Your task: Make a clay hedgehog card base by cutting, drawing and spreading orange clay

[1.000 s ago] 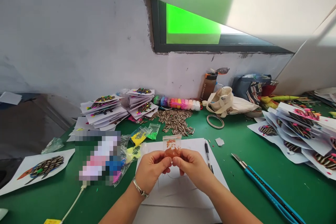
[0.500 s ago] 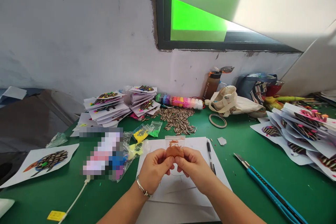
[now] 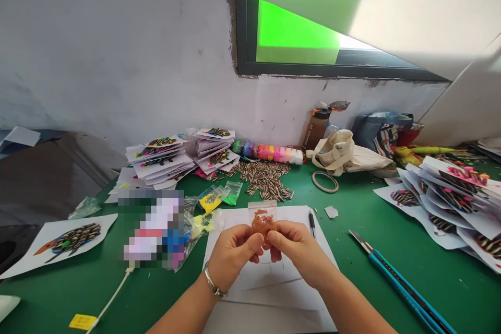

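Between my two hands is a small clear zip bag of orange-brown modelling clay (image 3: 263, 222), held up over the paper. My left hand (image 3: 239, 245), with a silver bracelet at its wrist, pinches the bag's left side. On the other side my right hand (image 3: 291, 242) pinches it with thumb and fingers. White paper (image 3: 270, 282) with faint pencil lines lies below them, partly hidden by my hands and forearms. A black pen (image 3: 312, 223) rests on the paper's right part, its lower end covered by my right hand.
A blue utility knife (image 3: 407, 282) lies at right, blade out. Sunflower seeds (image 3: 266, 177) are heaped behind the paper. Clay bags (image 3: 209, 201) and a blurred-out object with a cable (image 3: 113, 295) lie left. Stacks of seed pictures (image 3: 160, 159) stand left and right. A tape roll (image 3: 325, 181) lies behind.
My thumbs have shifted apart a little, showing more of the clay between them. The bag has moved slightly right, and my right hand now covers more of the pen.
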{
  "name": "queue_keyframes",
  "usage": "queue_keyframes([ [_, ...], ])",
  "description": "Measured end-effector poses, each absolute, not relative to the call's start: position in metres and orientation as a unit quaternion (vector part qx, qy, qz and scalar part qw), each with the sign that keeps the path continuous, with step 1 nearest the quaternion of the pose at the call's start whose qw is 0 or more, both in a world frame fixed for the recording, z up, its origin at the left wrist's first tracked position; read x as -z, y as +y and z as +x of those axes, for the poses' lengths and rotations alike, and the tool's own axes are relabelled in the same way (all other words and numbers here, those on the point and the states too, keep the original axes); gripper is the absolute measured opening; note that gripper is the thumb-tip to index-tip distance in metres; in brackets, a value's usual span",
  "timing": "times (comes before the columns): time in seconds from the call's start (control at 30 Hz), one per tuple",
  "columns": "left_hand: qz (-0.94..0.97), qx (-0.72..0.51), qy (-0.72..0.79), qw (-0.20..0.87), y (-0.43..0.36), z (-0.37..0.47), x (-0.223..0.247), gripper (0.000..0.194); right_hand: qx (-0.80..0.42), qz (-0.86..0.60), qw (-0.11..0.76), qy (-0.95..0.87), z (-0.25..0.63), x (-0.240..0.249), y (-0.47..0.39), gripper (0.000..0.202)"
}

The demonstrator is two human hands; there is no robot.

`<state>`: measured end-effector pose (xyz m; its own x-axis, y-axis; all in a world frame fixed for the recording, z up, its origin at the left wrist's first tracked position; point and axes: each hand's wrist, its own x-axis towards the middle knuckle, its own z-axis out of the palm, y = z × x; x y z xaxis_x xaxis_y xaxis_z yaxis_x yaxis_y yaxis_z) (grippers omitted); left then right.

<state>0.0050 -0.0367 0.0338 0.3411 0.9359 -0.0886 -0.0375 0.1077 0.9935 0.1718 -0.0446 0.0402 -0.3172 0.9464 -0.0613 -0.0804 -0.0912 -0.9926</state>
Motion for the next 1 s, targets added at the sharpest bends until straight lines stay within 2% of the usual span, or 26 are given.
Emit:
queue_keyframes([
  [0.53, 0.571, -0.397, 0.431, 0.574, -0.038, 0.001, -0.037, 0.026, -0.645, -0.386, 0.407, -0.518, 0.174, -0.033, -0.044, 0.018],
  [0.77, 0.587, -0.383, 0.435, 0.565, -0.041, 0.003, -0.031, 0.032, -0.644, -0.389, 0.424, -0.503, 0.161, -0.036, -0.047, 0.010],
  [1.0, 0.555, -0.409, 0.405, 0.601, -0.037, 0.005, -0.032, 0.033, -0.626, -0.406, 0.422, -0.515, 0.163, -0.034, -0.046, 0.017],
])
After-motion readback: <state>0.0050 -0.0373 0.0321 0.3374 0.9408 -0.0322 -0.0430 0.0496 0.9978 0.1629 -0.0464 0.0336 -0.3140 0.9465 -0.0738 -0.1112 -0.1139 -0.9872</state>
